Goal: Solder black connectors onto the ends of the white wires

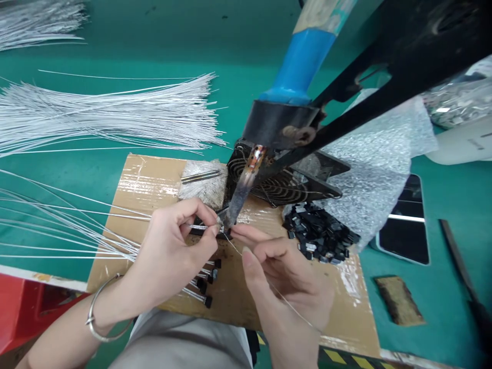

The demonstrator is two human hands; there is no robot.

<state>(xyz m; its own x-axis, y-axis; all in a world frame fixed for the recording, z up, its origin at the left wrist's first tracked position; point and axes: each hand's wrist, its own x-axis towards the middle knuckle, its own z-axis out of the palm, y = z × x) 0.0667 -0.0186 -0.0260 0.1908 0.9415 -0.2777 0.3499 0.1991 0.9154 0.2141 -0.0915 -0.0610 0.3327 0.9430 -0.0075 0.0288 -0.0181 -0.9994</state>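
My left hand (175,251) pinches a thin white wire (134,211) close to its end, under the tip of a mounted soldering iron (240,197). In my right hand (286,277), thumb and fingers are closed on a thin strand of solder wire (235,247), whose far end reaches the iron's tip. The exact contact point is partly covered by my left fingertips. Below my left hand lie several wires with small black connectors (209,277) on their ends. A heap of loose black connectors (321,233) sits to the right of the iron.
Cardboard (346,307) covers part of the green table. A black fan (284,179) stands behind the iron, beside a wrapped block (203,184) with metal rods. A wire bundle (115,115) lies left; bubble wrap (376,154), a phone (407,220) and a brown sponge (398,300) lie right.
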